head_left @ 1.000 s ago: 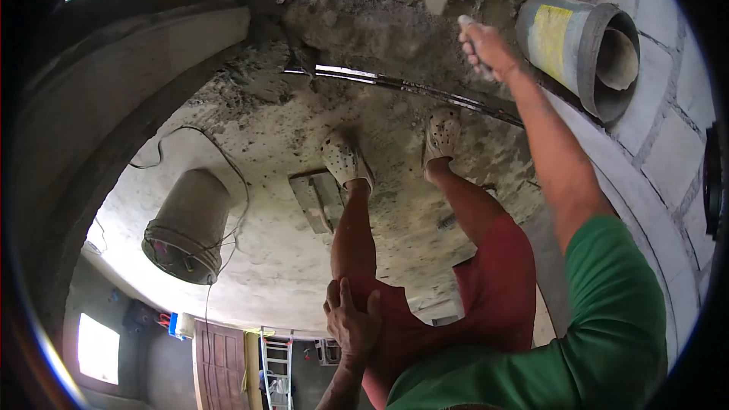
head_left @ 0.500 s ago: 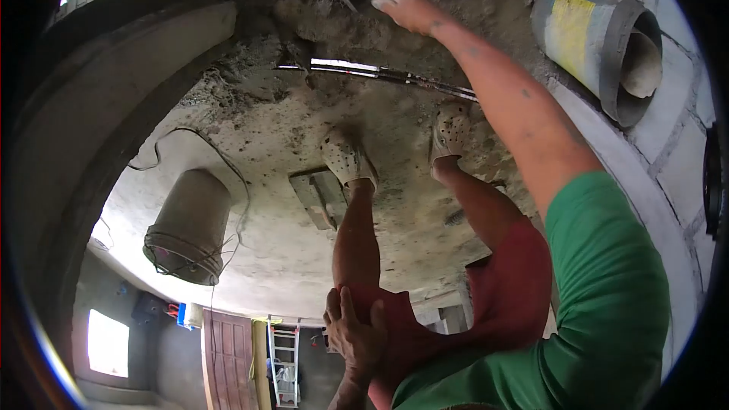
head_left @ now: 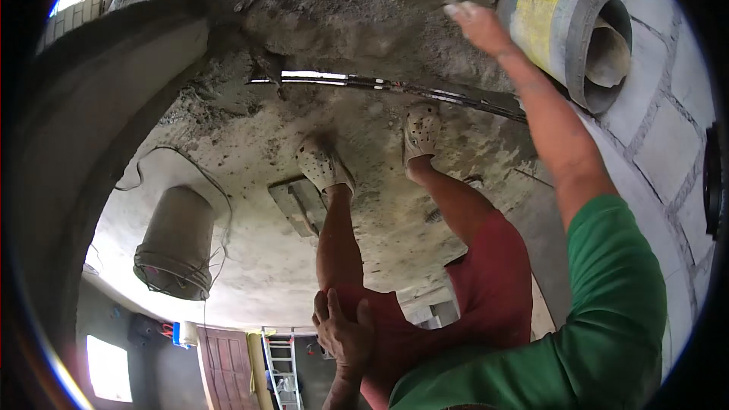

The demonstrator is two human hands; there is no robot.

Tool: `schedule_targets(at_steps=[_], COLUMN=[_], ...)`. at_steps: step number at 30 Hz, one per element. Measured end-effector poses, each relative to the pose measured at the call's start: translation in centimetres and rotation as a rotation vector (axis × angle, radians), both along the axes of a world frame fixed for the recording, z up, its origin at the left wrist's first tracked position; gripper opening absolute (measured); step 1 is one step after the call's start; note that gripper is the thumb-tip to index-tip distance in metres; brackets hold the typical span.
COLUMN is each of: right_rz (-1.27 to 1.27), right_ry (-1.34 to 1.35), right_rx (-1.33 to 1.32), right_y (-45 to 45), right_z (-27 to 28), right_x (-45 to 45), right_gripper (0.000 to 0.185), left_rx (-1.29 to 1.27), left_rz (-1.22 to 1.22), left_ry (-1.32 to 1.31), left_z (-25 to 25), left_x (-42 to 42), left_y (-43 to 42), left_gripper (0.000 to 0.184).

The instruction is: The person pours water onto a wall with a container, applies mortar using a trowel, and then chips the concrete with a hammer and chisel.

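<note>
Mortar (head_left: 342, 11), or a similar grey material, lies rough and lumpy across the upper centre of the frame. The right hand (head_left: 480, 28) is over or against it, right of upper centre, clenched as if round a handle, most likely a trowel's (the blade cannot be made out, nor whether it touches). The left hand (head_left: 345, 332) rests on the left leg (head_left: 335, 247) at lower centre, fingers loosely spread, grasping nothing visible.

Hazards noted. The labelled bucket (head_left: 538, 26) at upper right appears just beside the right hand; a wide swing of that arm could knock it, disturbing the pale vessel (head_left: 609, 55) in its mouth. A flat float (head_left: 286, 203) lies beside the left shoe (head_left: 323, 163), left of centre; a careless shift of that foot could land on it and slip. The dark strip (head_left: 456, 99) ahead of both shoes could catch a toe on a forward step. The cable (head_left: 215, 184) near the grey bucket (head_left: 178, 224), at left, could snag a foot on a turn.

Grip is a further concern: the fingertips (head_left: 455, 11) look coated (residue presumed), which could let a handle turn. The reach is long, so overextension could upset balance.
</note>
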State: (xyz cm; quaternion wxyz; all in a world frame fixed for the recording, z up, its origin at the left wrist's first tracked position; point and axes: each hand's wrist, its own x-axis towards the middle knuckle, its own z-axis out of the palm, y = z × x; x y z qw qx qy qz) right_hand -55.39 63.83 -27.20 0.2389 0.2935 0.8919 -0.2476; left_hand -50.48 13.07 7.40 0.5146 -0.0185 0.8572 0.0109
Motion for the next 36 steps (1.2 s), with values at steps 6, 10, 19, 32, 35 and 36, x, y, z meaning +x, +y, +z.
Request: schedule_targets(at_steps=[6, 10, 19, 32, 35, 36], right_rz=[0.191, 0.015, 0.047, -0.018, 0.011, 0.02], right_ry=[-0.131, -0.102, -0.352, 0.019, -0.008, 0.069], right_rx=[-0.021, -0.031, 0.005, 0.251, 0.399, 0.55], right_y=[-6.1, -1.0, 6.4, 0.2, 0.0, -0.3], right_z=[-5.7, -6.8, -1.4, -4.2, -5.3, -5.0], right_x=[-2.9, 1.3, 3.4, 4.0, 2.9, 2.8], right_gripper=[0.066, 0.066, 0.072, 0.048, 0.048, 0.047], left_rx=[-0.009, 0.02, 0.052, 0.026, 0.034, 0.013], left_rz=[-0.083, -0.094, -0.077, -0.102, -0.11, -0.12], left_ry=[0.028, 0.042, 0.081, 0.067, 0.075, 0.065], left_z=[-0.4, -0.5, -0.4, 0.2, 0.4, 0.6], left_x=[-0.9, -1.0, 0.0, 1.0, 2.2, 2.6], left_y=[1.4, 1.5, 0.7, 1.4, 1.1, 1.1], left_gripper=[0.063, 0.062, 0.065, 0.06, 0.061, 0.062])
